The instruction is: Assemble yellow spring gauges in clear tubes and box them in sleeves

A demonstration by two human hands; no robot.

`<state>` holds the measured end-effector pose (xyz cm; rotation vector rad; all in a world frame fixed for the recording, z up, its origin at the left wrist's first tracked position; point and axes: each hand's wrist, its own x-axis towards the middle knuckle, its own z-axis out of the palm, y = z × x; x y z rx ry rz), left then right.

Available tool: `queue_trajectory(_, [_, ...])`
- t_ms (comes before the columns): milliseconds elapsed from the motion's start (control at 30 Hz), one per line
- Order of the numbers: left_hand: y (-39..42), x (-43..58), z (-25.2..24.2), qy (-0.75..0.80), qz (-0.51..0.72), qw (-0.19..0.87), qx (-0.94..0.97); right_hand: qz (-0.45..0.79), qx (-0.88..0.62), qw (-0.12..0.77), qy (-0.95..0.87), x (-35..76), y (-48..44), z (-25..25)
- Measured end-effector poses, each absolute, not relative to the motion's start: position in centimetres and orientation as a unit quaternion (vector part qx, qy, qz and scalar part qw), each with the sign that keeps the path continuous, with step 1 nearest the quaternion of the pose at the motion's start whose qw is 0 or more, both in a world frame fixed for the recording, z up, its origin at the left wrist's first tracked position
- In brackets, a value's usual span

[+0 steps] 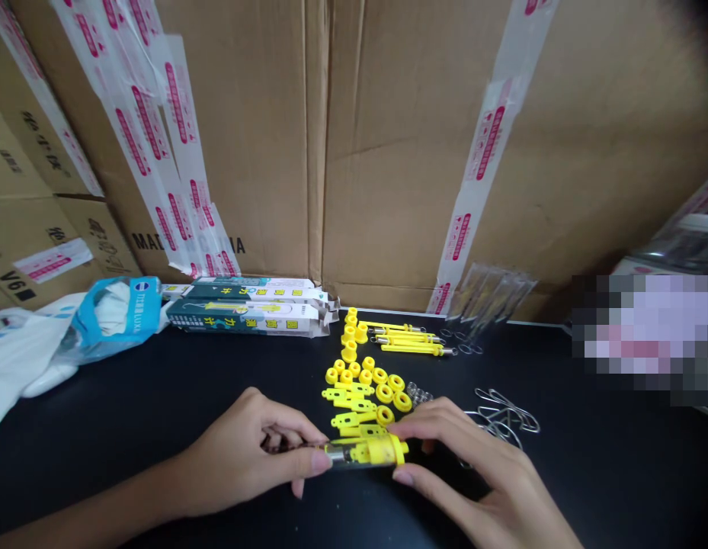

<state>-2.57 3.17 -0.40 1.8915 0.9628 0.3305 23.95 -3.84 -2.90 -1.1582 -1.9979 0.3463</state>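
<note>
My left hand [273, 450] pinches the clear tube of a spring scale [359, 453], which lies nearly level above the table. Inside the tube a metal spring and a yellow strip show in part. At the tube's right end sits a yellow cap [397, 450], with the thumb and index finger of my right hand [462, 465] around it. Just behind the tube lie flat yellow strips [354, 406] with holes, yellow rings [402, 402] and small yellow collars [331, 375]. Small metal springs [419, 395] and a heap of bent wire hooks [502, 415] lie near my right hand.
Yellow rods with springs [414, 348] lie farther back, beside flanged yellow caps [348, 351]. Printed boxes [245, 316] and a blue tissue pack [119, 309] stand at the back left. Clear tubes [491, 293] lean against a large taped carton [388, 152].
</note>
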Motion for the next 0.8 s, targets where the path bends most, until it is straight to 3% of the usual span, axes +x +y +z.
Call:
queue_trajectory(267, [3.1, -2.6, -0.7, 0.384, 0.134, 0.460, 0.789, 0.107, -0.408, 0.395, -0.816, 24.2, -3.5, -2.4])
queue_trajectory(600, [3.0, -2.6, -0.7, 0.389, 0.149, 0.461, 0.784, 0.007, -0.476, 0.432, -0.766, 25.0, -2.0, -2.1])
queue_trajectory(800, [3.0, -2.5, -0.8, 0.393, 0.157, 0.474, 0.772, 0.025, -0.535, 0.356, -0.766, 25.4, 1.8, -1.2])
